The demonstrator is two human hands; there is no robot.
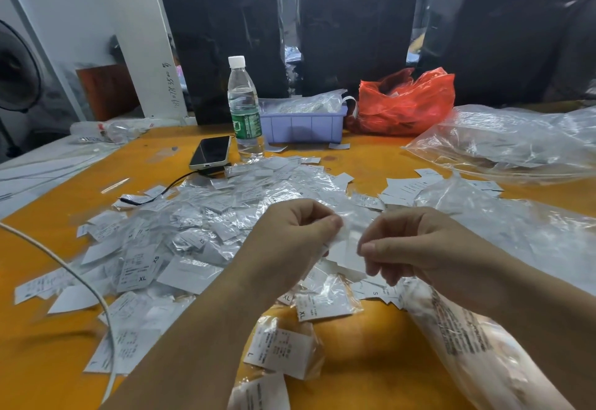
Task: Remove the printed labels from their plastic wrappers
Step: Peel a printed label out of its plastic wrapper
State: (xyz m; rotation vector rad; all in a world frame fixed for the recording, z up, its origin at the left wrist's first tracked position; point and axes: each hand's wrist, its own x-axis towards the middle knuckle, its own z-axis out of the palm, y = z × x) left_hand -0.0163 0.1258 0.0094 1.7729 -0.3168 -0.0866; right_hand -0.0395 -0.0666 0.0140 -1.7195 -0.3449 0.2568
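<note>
Over the middle of the orange table (pixel 371 332), my left hand (pixel 290 241) and my right hand (pixel 416 245) hold one clear plastic wrapper (pixel 350 232) between them. Each hand pinches an edge of it with thumb and curled fingers. A white label shows inside the wrapper near my left fingertips. Beneath and to the left spreads a pile of wrapped labels (pixel 193 225), white with black print such as XL and XS. More wrapped labels (pixel 322 303) lie just below my hands.
A water bottle (pixel 244 109), a black phone (pixel 211 152) with a cable, a lilac tray (pixel 303 125) and a red bag (pixel 406 103) stand at the back. Large clear bags (pixel 516 141) lie at right. A white cord (pixel 80 280) crosses the left. A printed bag (pixel 467 345) lies under my right forearm.
</note>
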